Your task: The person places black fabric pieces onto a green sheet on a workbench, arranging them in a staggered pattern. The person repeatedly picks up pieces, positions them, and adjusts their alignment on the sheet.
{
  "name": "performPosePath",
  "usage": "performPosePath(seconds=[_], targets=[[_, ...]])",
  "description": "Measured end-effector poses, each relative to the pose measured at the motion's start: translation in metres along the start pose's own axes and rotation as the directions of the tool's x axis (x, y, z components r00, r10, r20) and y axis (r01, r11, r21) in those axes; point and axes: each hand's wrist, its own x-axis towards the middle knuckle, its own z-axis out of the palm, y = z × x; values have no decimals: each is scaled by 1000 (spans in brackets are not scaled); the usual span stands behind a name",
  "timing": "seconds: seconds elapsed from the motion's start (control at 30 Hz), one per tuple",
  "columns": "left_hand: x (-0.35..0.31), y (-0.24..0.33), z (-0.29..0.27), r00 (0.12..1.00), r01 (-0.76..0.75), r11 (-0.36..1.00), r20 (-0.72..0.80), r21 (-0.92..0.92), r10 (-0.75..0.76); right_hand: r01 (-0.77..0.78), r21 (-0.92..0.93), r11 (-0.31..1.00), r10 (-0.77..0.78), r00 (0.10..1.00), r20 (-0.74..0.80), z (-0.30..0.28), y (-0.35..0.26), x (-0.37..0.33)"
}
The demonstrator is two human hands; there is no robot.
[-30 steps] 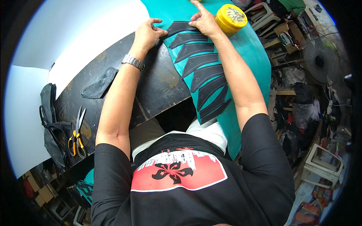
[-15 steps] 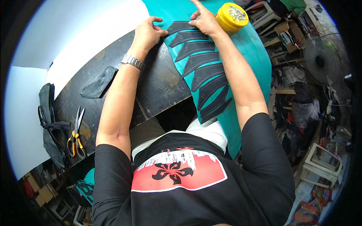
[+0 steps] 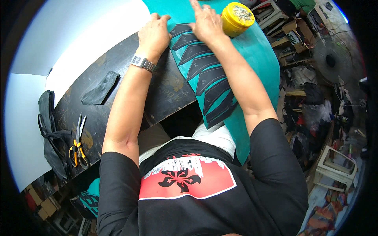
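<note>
Several dark, blade-shaped cut pieces (image 3: 208,78) with pale outlines lie overlapping in a column on a teal sheet (image 3: 260,78). At the column's far end, my right hand (image 3: 208,24) lies with its index finger stretched forward, its thumb by the end of the farthest piece. My left hand (image 3: 154,33), back upward and fingers apart, is at the left edge of the teal sheet, thumb side close to that same piece. Neither hand visibly holds anything. A yellow tub (image 3: 237,19) with a crusted lid stands on the sheet just right of my right hand.
Orange-handled scissors (image 3: 79,147) lie on the dark tabletop (image 3: 165,100) at the left, near a loose black piece (image 3: 100,89) and a black bundle (image 3: 53,133). A white panel (image 3: 86,35) borders the far left. Beyond the right edge are a fan (image 3: 330,61) and a white stool (image 3: 334,168).
My left hand has turned, its back and the watch face now showing more. My right hand has shifted slightly nearer and its fingers lie flatter. The whole view has shifted a little.
</note>
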Motion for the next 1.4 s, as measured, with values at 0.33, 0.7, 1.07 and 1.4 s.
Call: performPosePath(seconds=[0.33, 0.7, 1.07, 1.4], targets=[[-36, -10, 7, 928, -216, 971, 329, 100, 173, -52, 145, 988, 6, 953, 302, 12, -14, -62], [-108, -38, -86, 991, 42, 998, 123, 38, -46, 244, 322, 915, -208, 968, -142, -18, -84, -27], [-205, -80, -185, 925, 380, 879, 102, -287, -366, 418, 642, 643, -673, 708, 213, 37, -233, -33], [-187, -79, -145, 944, 319, 947, 104, -46, -313, 46, 899, 435, -215, 975, 54, 46, -209, -13]])
